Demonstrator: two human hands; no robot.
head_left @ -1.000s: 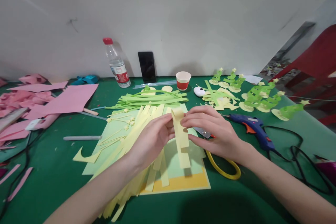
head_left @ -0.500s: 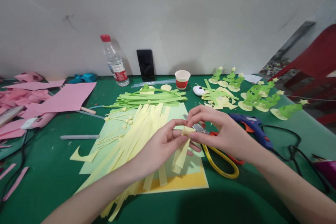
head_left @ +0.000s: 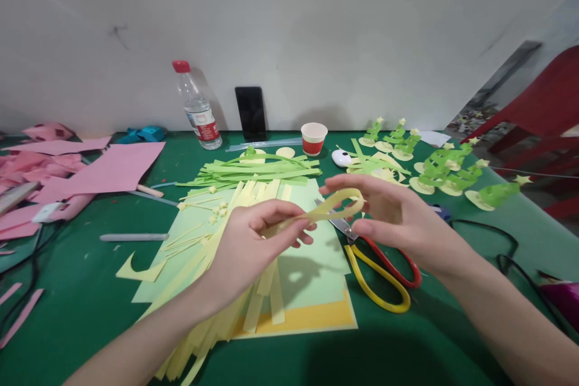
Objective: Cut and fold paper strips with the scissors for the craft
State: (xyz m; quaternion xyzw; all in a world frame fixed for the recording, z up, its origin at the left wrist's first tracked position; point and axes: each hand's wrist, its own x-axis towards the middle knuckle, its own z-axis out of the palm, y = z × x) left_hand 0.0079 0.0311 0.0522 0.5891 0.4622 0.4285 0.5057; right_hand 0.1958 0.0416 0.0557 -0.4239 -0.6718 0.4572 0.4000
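Observation:
My left hand (head_left: 266, 235) pinches a pale yellow paper strip (head_left: 332, 215) between thumb and fingers. The strip is bent into a loop whose rounded end points right. Around that rounded end is my right hand (head_left: 389, 208), thumb and fingers apart; whether it touches the paper I cannot tell. Below the loop lie scissors (head_left: 377, 277) with one yellow and one red handle. A spread of loose yellow strips (head_left: 226, 253) lies under my left hand, on pale green sheets (head_left: 312, 289). Tiny folded paper stars (head_left: 221, 211) rest beside the strips.
Green strips (head_left: 253, 172) lie farther back. A bottle (head_left: 201, 114), a phone (head_left: 251, 113) and a paper cup (head_left: 313, 139) stand by the wall. Green spiral ornaments (head_left: 441, 166) occupy the right, near a black cord (head_left: 488, 226). Pink paper (head_left: 117, 166) covers the left.
The strip was held by both hands with its end hanging down; now it is a raised sideways loop. My right hand has opened and moved right, uncovering the scissors.

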